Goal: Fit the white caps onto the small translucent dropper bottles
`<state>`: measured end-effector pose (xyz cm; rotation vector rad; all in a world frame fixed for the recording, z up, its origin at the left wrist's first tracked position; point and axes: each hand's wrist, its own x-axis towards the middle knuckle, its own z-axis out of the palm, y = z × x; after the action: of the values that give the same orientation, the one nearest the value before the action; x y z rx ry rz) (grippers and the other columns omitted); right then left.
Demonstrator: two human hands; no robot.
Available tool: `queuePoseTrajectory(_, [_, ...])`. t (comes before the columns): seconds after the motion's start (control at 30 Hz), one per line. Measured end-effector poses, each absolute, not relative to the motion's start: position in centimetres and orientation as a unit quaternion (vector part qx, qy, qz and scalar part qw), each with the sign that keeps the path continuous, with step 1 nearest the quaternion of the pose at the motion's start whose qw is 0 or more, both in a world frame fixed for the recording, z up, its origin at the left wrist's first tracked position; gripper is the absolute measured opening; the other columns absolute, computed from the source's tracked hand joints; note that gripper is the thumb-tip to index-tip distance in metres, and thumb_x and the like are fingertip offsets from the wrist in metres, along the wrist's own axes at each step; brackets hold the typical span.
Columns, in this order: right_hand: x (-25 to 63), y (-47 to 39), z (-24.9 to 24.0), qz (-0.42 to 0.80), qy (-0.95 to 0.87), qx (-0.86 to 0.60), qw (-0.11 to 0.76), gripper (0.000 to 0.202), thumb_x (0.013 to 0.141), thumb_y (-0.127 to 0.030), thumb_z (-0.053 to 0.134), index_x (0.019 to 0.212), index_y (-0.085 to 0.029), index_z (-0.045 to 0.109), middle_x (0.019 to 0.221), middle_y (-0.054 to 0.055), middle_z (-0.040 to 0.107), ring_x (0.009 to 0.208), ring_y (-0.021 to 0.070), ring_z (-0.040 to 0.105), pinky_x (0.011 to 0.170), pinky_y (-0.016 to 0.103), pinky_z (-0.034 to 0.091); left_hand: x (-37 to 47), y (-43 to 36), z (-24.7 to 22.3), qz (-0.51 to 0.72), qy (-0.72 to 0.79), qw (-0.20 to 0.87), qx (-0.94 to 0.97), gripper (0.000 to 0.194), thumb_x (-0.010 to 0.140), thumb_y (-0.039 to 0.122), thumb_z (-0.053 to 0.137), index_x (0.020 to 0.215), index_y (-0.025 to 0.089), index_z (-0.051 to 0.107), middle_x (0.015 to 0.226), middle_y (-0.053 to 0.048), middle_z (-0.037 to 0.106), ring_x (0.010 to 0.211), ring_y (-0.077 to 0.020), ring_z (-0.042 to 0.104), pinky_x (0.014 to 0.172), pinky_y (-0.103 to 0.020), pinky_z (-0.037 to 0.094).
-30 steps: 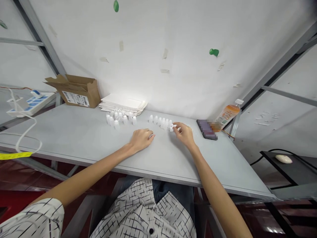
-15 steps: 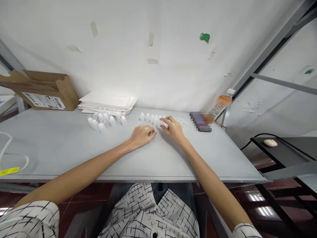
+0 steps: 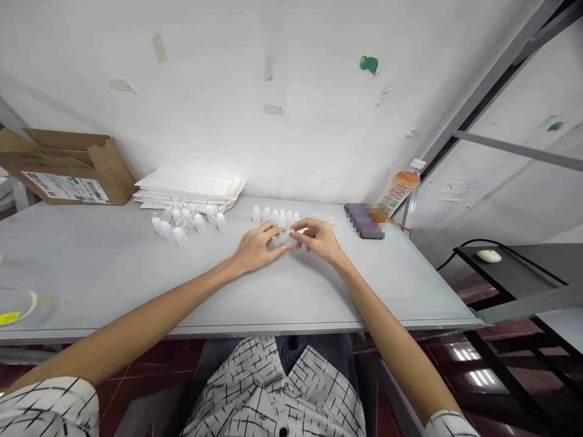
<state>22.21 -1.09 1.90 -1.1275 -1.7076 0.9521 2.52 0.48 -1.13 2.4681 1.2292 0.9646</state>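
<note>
In front of me, my left hand [image 3: 260,247] is closed around a small translucent white bottle [image 3: 279,238], which lies tilted between thumb and fingers. My right hand [image 3: 317,239] meets it from the right, fingertips pinched together at the bottle's end. Whatever sits between those right fingertips is too small to make out. Just behind the hands stands a row of several like white bottles [image 3: 266,214], upright. Thin white looped pieces [image 3: 328,220] lie behind my right hand. Farther left stand several white bottles with caps or rings attached [image 3: 180,235].
A stack of white sheets or envelopes [image 3: 191,186] rests by the wall, beside an open cardboard box [image 3: 68,170]. On the right are a phone [image 3: 364,221] and an orange drink bottle [image 3: 399,189]. A white cable loop [image 3: 31,298] lies at the left.
My right hand has drawn back from the row of bottles and come to my left hand. The left fingers have extended, and a bottle now shows between them. The view has shifted slightly.
</note>
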Motion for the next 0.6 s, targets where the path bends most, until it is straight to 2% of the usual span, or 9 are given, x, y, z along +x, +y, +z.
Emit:
queuePoseTrajectory(0.07, [22.0, -1.2, 2.1, 0.410, -0.680, -0.435, 0.425, 0.039, 0.074, -0.054, 0.071, 0.085, -0.017, 0.066, 0.092, 0.008, 0.070, 0.055, 0.0149, 0.065, 0.041, 0.024, 0.040, 2.5, 0.4, -1.2, 0.331, 0.405, 0.136, 0.841, 0.041, 0.091, 0.047, 0.052, 0.115, 0.018, 0.068, 0.097, -0.006, 0.069, 0.068, -0.0140, 0.057, 0.066, -0.026, 0.043])
queuePoseTrajectory(0.17, [23.0, -0.6, 2.0, 0.370, -0.679, -0.459, 0.437, 0.035, 0.085, -0.052, 0.058, 0.089, -0.018, 0.067, 0.096, 0.008, 0.071, 0.056, 0.0152, 0.066, 0.044, 0.025, 0.043, 2.6, 0.3, -1.2, 0.321, 0.414, 0.161, 0.837, 0.040, 0.092, 0.045, 0.050, 0.115, 0.018, 0.067, 0.100, -0.006, 0.072, 0.069, -0.0157, 0.058, 0.070, -0.028, 0.045])
queuePoseTrajectory(0.27, [25.8, 0.5, 1.7, 0.163, -0.678, -0.555, 0.453, 0.023, 0.087, -0.036, 0.054, 0.086, -0.019, 0.069, 0.091, 0.007, 0.073, 0.057, 0.0149, 0.065, 0.059, 0.028, 0.048, 2.6, 0.1, -1.1, 0.301, 0.431, 0.170, 0.834, 0.041, 0.092, 0.044, 0.046, 0.119, 0.019, 0.064, 0.093, -0.004, 0.072, 0.068, -0.0169, 0.060, 0.069, -0.029, 0.044])
queuePoseTrajectory(0.37, [29.2, 1.5, 1.3, 0.022, -0.636, -0.662, 0.397, 0.017, 0.082, -0.023, 0.055, 0.084, -0.020, 0.072, 0.089, 0.006, 0.074, 0.065, 0.0181, 0.066, 0.068, 0.030, 0.047, 2.6, -0.2, -0.7, 0.275, 0.436, 0.165, 0.841, 0.040, 0.093, 0.041, 0.042, 0.121, 0.019, 0.060, 0.076, -0.001, 0.067, 0.064, -0.0175, 0.059, 0.063, -0.028, 0.040])
queuePoseTrajectory(0.5, [31.9, 1.5, 1.4, 0.066, -0.671, -0.687, 0.271, 0.016, 0.072, -0.017, 0.060, 0.079, -0.021, 0.074, 0.083, 0.003, 0.075, 0.067, 0.0192, 0.065, 0.066, 0.030, 0.044, 2.6, -0.4, -0.4, 0.260, 0.435, 0.152, 0.849, 0.035, 0.093, 0.039, 0.039, 0.115, 0.019, 0.058, 0.074, -0.001, 0.065, 0.064, -0.0178, 0.058, 0.061, -0.028, 0.036])
queuePoseTrajectory(0.6, [32.2, 1.1, 1.8, 0.129, -0.694, -0.665, 0.244, 0.017, 0.071, -0.017, 0.061, 0.081, -0.020, 0.075, 0.076, 0.002, 0.073, 0.061, 0.0167, 0.062, 0.064, 0.029, 0.043, 2.6, -0.4, -0.4, 0.256, 0.428, 0.152, 0.853, 0.033, 0.093, 0.037, 0.039, 0.113, 0.019, 0.057, 0.074, -0.001, 0.065, 0.063, -0.0177, 0.058, 0.061, -0.028, 0.035])
